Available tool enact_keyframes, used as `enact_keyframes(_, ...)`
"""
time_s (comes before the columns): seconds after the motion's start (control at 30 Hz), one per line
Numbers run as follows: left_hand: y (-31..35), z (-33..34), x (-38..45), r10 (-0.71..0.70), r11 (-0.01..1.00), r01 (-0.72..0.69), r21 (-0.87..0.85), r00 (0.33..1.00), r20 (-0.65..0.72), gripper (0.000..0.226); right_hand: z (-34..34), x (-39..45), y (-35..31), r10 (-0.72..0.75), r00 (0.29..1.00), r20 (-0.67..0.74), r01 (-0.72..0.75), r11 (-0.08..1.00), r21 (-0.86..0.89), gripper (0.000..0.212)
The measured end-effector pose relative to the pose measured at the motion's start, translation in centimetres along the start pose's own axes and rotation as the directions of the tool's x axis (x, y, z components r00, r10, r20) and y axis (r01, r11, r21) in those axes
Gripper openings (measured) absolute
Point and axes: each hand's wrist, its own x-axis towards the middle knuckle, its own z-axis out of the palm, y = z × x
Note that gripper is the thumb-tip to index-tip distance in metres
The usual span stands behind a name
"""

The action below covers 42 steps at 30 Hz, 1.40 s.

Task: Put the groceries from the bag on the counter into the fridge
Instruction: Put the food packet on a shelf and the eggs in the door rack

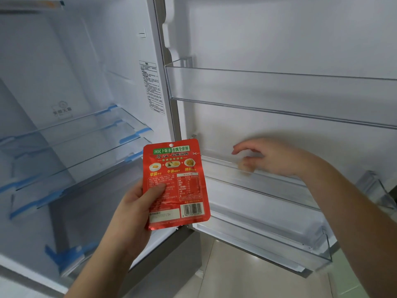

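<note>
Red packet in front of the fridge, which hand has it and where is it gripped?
The left hand holds the red packet by its lower left edge, thumb across the printed face. The right hand holds nothing.

Two hands are in view: one left hand (137, 203) and one right hand (268, 157). One red foil packet (175, 183) is present. The fridge (64, 82) interior shows three glass shelves (71, 134), each edged with blue tape. The open door (279, 39) carries three clear door bins (279, 91). One printed label (151, 87) is fixed to the inner side wall.
</note>
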Motion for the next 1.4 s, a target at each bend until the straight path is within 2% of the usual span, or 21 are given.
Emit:
enact_keyframes(0.23, -0.8, -0.6, -1.0, -0.002, 1.000, 0.002, 0.002, 0.998, -0.059, 0.023, -0.2, -0.7, -3.5, -0.058, 0.981, -0.187, 0.104, 0.963, 0.248, 0.019)
enact_keyframes(0.47, -2.0, -2.4, -2.7, -0.022, 0.999, 0.029, 0.043, 0.987, -0.161, 0.024, 3.0, -1.3, -9.3, -0.147, 0.952, -0.268, 0.232, 0.918, 0.321, 0.013)
enact_keyframes(0.6, -2.9, -4.4, -3.6, -0.041, 0.998, 0.050, 0.035, 0.969, -0.243, 0.025, 7.8, -0.9, -11.3, -0.086, 0.975, -0.203, 0.177, 0.856, 0.485, 0.017)
enact_keyframes(0.7, -3.5, -6.1, -4.1, -0.057, 0.998, 0.066, 0.020, 0.951, -0.304, 0.027, 11.8, -0.1, -12.4, 0.073, 0.994, -0.085, 0.004, 0.739, 0.674, 0.022)
enact_keyframes(0.77, -3.7, -7.3, -4.4, -0.066, 0.997, 0.075, 0.014, 0.939, -0.338, 0.025, 14.2, 0.4, -13.3, 0.140, 0.990, 0.029, -0.118, 0.683, 0.721, 0.024)
enact_keyframes(0.97, -4.8, -11.5, -4.3, -0.090, 0.994, 0.105, 0.013, 0.902, -0.423, 0.029, 19.4, 1.5, -16.3, 0.104, 0.940, 0.325, -0.323, 0.576, 0.750, 0.025)
enact_keyframes(1.07, -5.0, -13.7, -3.9, -0.071, 0.992, 0.108, 0.062, 0.901, -0.429, 0.026, 21.3, 2.4, -17.8, 0.122, 0.919, 0.375, -0.378, 0.546, 0.748, 0.024)
enact_keyframes(1.17, -5.0, -16.2, -3.3, -0.096, 0.992, 0.123, 0.036, 0.899, -0.427, 0.027, 22.8, 3.7, -19.2, 0.121, 0.909, 0.398, -0.405, 0.473, 0.782, 0.019)
enact_keyframes(1.4, -6.0, -22.3, -1.8, -0.189, 0.979, 0.204, -0.003, 0.902, -0.389, 0.026, 28.2, 7.4, -21.3, 0.205, 0.887, 0.414, -0.459, 0.491, 0.741, 0.020)
